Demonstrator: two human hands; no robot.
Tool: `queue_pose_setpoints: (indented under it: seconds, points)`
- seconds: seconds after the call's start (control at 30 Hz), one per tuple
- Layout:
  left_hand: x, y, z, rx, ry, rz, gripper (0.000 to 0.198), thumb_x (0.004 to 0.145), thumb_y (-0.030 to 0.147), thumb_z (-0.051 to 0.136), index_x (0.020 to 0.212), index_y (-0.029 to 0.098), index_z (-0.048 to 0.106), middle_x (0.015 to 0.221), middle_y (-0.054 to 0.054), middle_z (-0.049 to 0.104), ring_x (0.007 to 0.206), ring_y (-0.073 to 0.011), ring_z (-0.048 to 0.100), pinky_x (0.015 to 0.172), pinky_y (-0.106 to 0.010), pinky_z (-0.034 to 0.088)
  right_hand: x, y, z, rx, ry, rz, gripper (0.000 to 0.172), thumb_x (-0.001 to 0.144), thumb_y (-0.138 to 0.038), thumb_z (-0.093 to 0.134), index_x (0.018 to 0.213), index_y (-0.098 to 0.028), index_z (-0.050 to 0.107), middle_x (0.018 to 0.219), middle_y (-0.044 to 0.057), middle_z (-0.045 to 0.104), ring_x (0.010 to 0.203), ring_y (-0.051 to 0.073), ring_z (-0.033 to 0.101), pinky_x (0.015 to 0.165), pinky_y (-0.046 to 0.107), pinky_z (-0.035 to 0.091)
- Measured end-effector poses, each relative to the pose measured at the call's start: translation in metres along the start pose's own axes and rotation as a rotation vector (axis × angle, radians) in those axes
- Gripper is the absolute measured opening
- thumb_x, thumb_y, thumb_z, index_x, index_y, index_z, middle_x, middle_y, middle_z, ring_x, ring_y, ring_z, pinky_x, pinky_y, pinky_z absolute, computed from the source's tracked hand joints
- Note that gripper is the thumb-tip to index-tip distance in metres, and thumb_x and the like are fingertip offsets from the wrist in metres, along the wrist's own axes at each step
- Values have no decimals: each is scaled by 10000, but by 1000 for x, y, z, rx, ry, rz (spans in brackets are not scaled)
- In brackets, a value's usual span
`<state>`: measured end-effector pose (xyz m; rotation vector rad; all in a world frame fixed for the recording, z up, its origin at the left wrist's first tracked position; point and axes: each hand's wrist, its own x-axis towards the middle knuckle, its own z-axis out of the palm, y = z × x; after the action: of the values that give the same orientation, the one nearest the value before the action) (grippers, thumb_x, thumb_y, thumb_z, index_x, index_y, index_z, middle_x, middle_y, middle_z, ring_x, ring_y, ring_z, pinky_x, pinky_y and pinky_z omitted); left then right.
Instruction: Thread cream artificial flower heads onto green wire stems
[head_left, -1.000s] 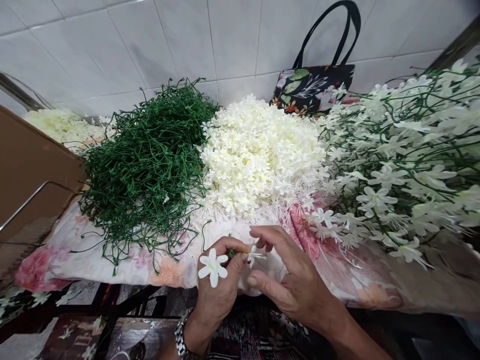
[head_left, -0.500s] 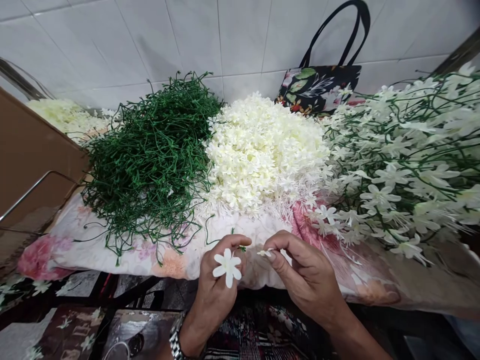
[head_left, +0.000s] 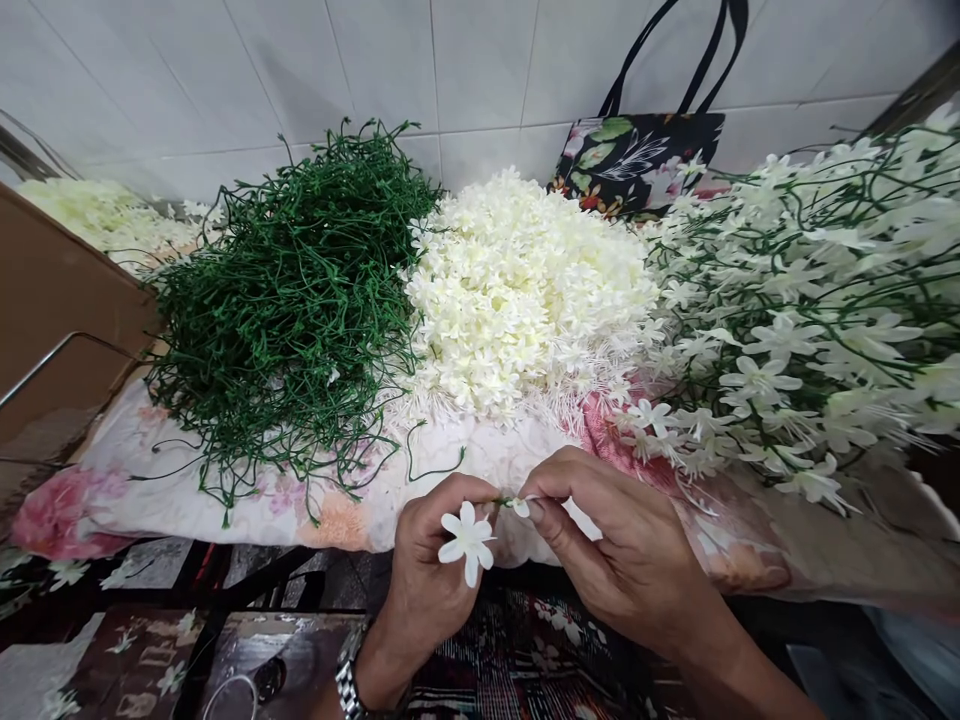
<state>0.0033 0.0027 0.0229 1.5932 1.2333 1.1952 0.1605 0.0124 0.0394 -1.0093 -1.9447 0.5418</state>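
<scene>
My left hand (head_left: 439, 555) is closed on a green stem, and a white flower (head_left: 467, 543) with spread petals stands out in front of its fingers. Between thumb and forefinger my right hand (head_left: 611, 540) pinches a small white flower piece (head_left: 519, 507). That piece meets the green stem tip (head_left: 504, 502) between the two hands. Beyond the hands lie a heap of green stems (head_left: 300, 300) on the left and a pile of loose white flowers (head_left: 525, 290) in the middle. A single green stem (head_left: 435, 472) rests on the floral cloth (head_left: 262, 500).
Stemmed white flowers (head_left: 787, 370) are heaped at the right. A black floral bag (head_left: 637, 160) leans against the tiled wall (head_left: 480, 60). A cardboard box (head_left: 60, 310) stands at the left, with more pale flowers (head_left: 97, 215) behind it.
My hands have come together; the small white piece in my right hand now meets the green tip at my left fingers. The view has shifted slightly, with the heaps higher in the picture.
</scene>
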Motion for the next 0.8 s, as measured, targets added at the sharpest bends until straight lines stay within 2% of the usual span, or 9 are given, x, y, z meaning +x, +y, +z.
queue_pose_setpoints:
  seconds: [0.2, 0.3, 0.43, 0.53, 0.8]
  points:
    - [4, 1, -1, 59, -13, 137, 123, 726, 58, 530, 739, 158, 599, 542, 58, 526, 448, -52, 428, 426, -130, 337, 0, 0, 1, -78, -25, -52, 120, 845, -59, 451, 813, -144, 529, 689, 26, 538, 660, 118, 511, 586, 235, 423]
    - [4, -3, 1, 52, 15, 100, 115, 745, 85, 526, 711, 147, 617, 529, 41, 539, 464, -67, 465, 450, -140, 381, -2, 4, 5, -74, -7, -42, 110, 842, -55, 459, 806, -141, 519, 690, 27, 528, 660, 113, 502, 592, 232, 419]
    - [4, -12, 8, 5, 85, -47, 120, 737, 112, 535, 658, 140, 620, 514, 29, 547, 461, -81, 477, 442, -156, 403, -5, 12, 13, -38, 30, 14, 109, 846, -73, 465, 777, -151, 497, 661, 3, 493, 606, 92, 472, 552, 212, 397]
    - [3, -20, 12, -40, 95, -110, 153, 751, 132, 535, 615, 146, 604, 506, 32, 526, 464, -82, 461, 444, -163, 404, -6, 18, 19, -33, 35, 60, 114, 849, -90, 471, 761, -160, 491, 647, -11, 491, 576, 81, 462, 528, 201, 384]
    - [7, -26, 11, 14, 52, -3, 252, 780, 133, 505, 533, 150, 549, 512, 17, 521, 488, -93, 461, 473, -183, 416, -7, 26, 25, -27, 26, 106, 109, 862, -128, 469, 765, -172, 494, 635, -22, 507, 562, 80, 482, 524, 194, 391]
